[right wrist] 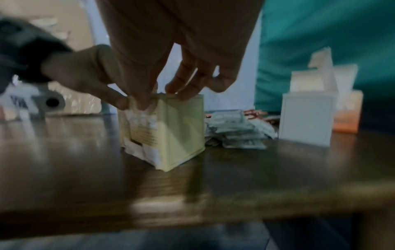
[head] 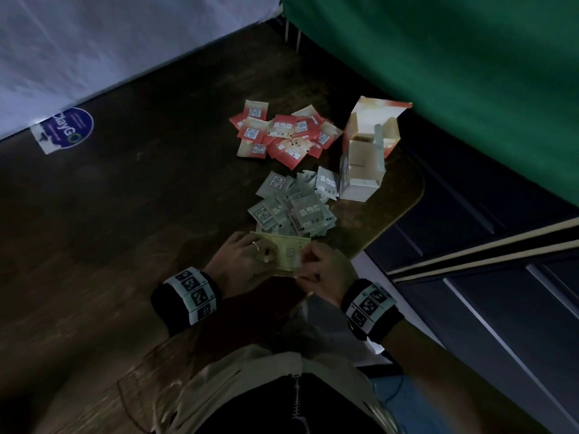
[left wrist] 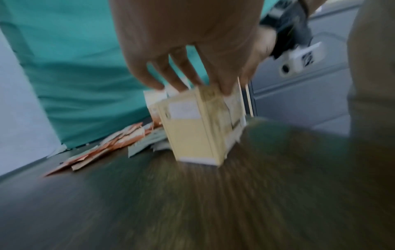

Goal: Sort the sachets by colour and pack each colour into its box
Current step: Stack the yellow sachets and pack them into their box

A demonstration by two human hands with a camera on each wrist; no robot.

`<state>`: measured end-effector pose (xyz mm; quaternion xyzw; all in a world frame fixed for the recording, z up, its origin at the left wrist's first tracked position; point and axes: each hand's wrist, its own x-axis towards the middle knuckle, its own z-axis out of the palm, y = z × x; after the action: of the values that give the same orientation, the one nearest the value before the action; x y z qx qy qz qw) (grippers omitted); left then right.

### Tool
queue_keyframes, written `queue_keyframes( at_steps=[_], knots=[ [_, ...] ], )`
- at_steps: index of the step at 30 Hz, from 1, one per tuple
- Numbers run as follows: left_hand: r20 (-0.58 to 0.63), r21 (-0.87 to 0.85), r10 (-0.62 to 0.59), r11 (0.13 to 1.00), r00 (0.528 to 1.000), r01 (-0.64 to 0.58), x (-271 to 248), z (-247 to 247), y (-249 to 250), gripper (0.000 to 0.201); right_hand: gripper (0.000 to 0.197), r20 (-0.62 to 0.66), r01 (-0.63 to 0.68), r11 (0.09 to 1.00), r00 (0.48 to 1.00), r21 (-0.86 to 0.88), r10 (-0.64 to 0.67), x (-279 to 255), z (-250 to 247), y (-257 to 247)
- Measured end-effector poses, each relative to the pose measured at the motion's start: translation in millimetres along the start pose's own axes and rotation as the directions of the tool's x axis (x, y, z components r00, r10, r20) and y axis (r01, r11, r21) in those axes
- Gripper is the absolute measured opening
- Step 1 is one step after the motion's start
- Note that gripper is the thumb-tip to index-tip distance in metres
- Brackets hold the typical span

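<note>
A pale yellow box (head: 289, 252) stands upright on the dark wooden table (head: 141, 214) near its front edge. My left hand (head: 263, 255) grips its top from the left, and my right hand (head: 305, 261) pinches the top from the right. In the right wrist view the right hand's fingertips (right wrist: 186, 94) sit on the yellow box (right wrist: 181, 132) at its upper rim, and white sachet edges show at its torn side. Beyond it lie a heap of grey-green sachets (head: 291, 205) and a heap of red sachets (head: 285, 133). Two open boxes stand to the right, one white (head: 360, 180) and one orange-and-white (head: 372, 130).
A round blue sticker (head: 67, 128) lies on the table at the far left. A white sheet (head: 94, 42) and a green cloth (head: 454, 73) hang behind. The table's rounded right edge (head: 410, 208) drops off to dark blue cabinet fronts (head: 501, 277).
</note>
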<state>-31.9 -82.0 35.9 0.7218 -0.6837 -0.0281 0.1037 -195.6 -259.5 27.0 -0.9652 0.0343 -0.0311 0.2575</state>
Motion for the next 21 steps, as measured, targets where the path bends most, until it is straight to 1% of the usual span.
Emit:
queue_keyframes(
  at_steps=[1, 3, 5, 6, 7, 8, 9, 10, 11, 13, 15, 16, 17, 18, 19, 20, 21],
  knots=[
    [0.001, -0.027, 0.002, 1.0, 1.0, -0.002, 1.3, -1.2, -0.1, 0.027, 0.011, 0.01, 0.012, 0.998, 1.0, -0.057, -0.011, 3.3, -2.5, -1.9],
    [-0.008, -0.09, -0.026, 0.996, 1.0, 0.025, 1.7, -0.9, -0.9, 0.029, 0.018, 0.013, -0.006, 0.998, 1.0, -0.067, 0.007, 9.9, -4.7, -3.7],
    [0.023, -0.08, -0.088, 0.993, 0.996, 0.09, 0.2, 2.7, -3.5, 0.041, 0.028, -0.033, -0.048, 0.999, 0.998, -0.006, 0.048, 12.9, -4.4, -1.7],
    [0.068, -0.042, -0.123, 0.991, 0.99, 0.126, -0.5, 5.0, -4.5, 0.051, 0.03, -0.063, -0.027, 1.0, 0.998, -0.005, 0.026, 11.1, -3.3, -0.1],
    [0.116, 0.002, -0.149, 0.989, 0.982, 0.15, -1.3, 7.1, -4.7, 0.06, 0.029, -0.079, 0.021, 0.998, 0.997, -0.06, -0.025, 7.1, -2.2, 1.5],
    [0.161, 0.046, -0.164, 0.986, 0.973, 0.159, -2.1, 8.6, -3.9, 0.068, 0.029, -0.067, 0.076, 0.985, 0.994, -0.157, -0.088, 1.9, -0.4, 4.4],
    [0.2, 0.083, -0.175, 0.983, 0.964, 0.162, -3.0, 10.6, -2.3, 0.074, 0.03, -0.04, 0.115, 0.96, 0.991, -0.257, -0.129, -3.5, 0.5, 7.3],
    [0.219, 0.111, -0.188, 0.98, 0.957, 0.167, -3.2, 12.1, 0.0, 0.077, 0.032, -0.022, 0.129, 0.934, 0.989, -0.333, -0.145, -7.6, 1.2, 10.2],
    [0.221, 0.129, -0.2, 0.976, 0.955, 0.175, -2.3, 12.9, 2.9, 0.079, 0.034, -0.016, 0.126, 0.919, 0.99, -0.374, -0.142, -9.9, 0.2, 10.8],
    [0.205, 0.129, -0.232, 0.969, 0.951, 0.209, 3.6, 13.7, 9.1, 0.077, 0.038, -0.011, 0.123, 0.91, 0.99, -0.395, -0.138, -9.3, -2.7, 9.4],
    [0.198, 0.099, -0.247, 0.968, 0.949, 0.231, 13.0, 14.9, 16.1, 0.07, 0.036, 0.003, 0.115, 0.913, 0.992, -0.391, -0.124, -5.2, -5.9, 7.7],
    [0.206, 0.09, -0.245, 0.969, 0.947, 0.231, 17.8, 14.1, 18.2, 0.066, 0.031, 0.009, 0.095, 0.935, 0.995, -0.343, -0.098, -2.6, -6.8, 8.7],
    [0.213, 0.086, -0.241, 0.97, 0.947, 0.228, 21.2, 13.5, 19.3, 0.062, 0.025, 0.021, 0.049, 0.977, 0.999, -0.206, -0.046, -0.5, -8.8, 9.1],
    [0.231, 0.083, -0.242, 0.97, 0.943, 0.228, 22.5, 13.0, 20.0, 0.061, 0.02, 0.038, -0.034, 0.999, 0.999, 0.01, 0.033, 1.6, -10.6, 10.7],
    [0.244, 0.089, -0.238, 0.971, 0.94, 0.223, 22.9, 13.9, 19.6, 0.061, 0.016, 0.07, -0.132, 0.963, 0.99, 0.235, 0.119, 3.4, -12.4, 12.3],
    [0.249, 0.106, -0.234, 0.971, 0.94, 0.214, 22.5, 13.1, 19.0, 0.062, 0.014, 0.081, -0.213, 0.883, 0.977, 0.418, 0.197, 6.0, -15.6, 12.9],
    [0.238, 0.119, -0.228, 0.972, 0.944, 0.204, 21.6, 12.0, 18.0, 0.063, 0.014, 0.079, -0.284, 0.797, 0.955, 0.533, 0.287, 8.7, -19.1, 14.3]
  ],
)
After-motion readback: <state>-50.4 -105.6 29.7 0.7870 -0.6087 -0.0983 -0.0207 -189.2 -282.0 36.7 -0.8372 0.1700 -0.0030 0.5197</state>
